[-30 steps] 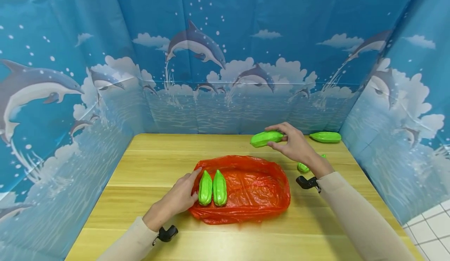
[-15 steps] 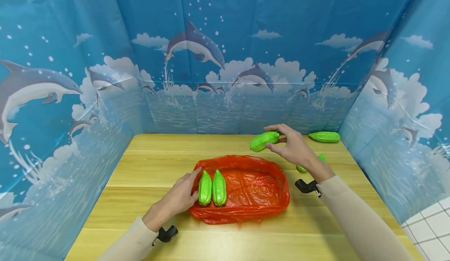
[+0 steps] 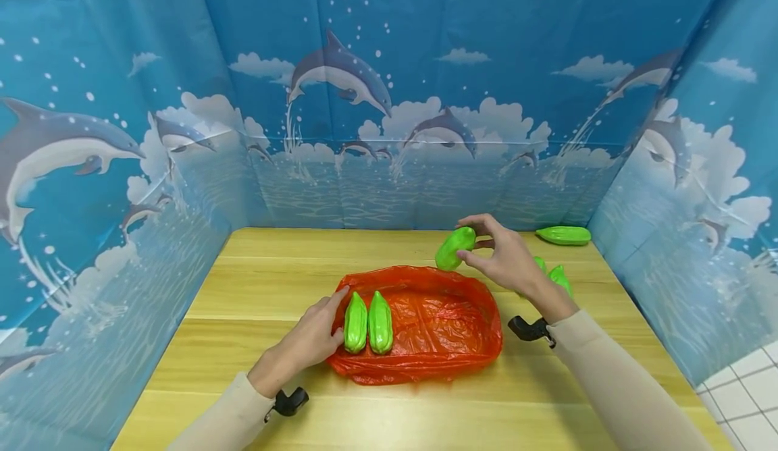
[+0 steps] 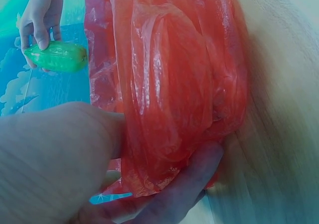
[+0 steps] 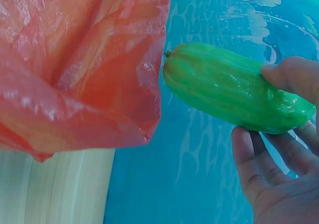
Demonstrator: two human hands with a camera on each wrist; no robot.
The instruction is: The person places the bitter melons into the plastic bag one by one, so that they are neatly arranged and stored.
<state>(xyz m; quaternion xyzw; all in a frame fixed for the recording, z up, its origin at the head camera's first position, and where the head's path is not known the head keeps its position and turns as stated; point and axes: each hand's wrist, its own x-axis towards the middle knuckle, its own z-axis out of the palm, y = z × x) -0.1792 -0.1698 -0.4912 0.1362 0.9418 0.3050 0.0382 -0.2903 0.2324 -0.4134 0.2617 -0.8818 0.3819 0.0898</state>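
An opened red plastic bag [image 3: 425, 363] lies on the table, its rim spread wide. Two glossy green papaya-like fruits, a left one [image 3: 355, 326] and a right one [image 3: 380, 325], lie side by side at its left end. My left hand [image 3: 310, 333] pinches the bag's left wall, thumb inside and fingers outside, as the left wrist view shows. Beyond the bag's back right rim, my right hand [image 3: 504, 252] holds another green papaya-like fruit [image 5: 219, 84] by its pointed end between thumb and fingers. Its blunt, stemmed end tilts down toward the bag, apart from it.
A green fruit [image 3: 564, 235] lies at the table's back right corner. Two more, a front one [image 3: 560, 279] and a partly hidden back one [image 3: 539, 262], are behind my right wrist. Blue dolphin-print curtains [image 3: 389, 188] enclose the wooden table [image 3: 267, 255] at the back and sides.
The fruit in my right hand has turned from nearly level to steeply tilted, its blunt end lower. My right hand has shifted only slightly; the left hand and the bag have stayed in place.
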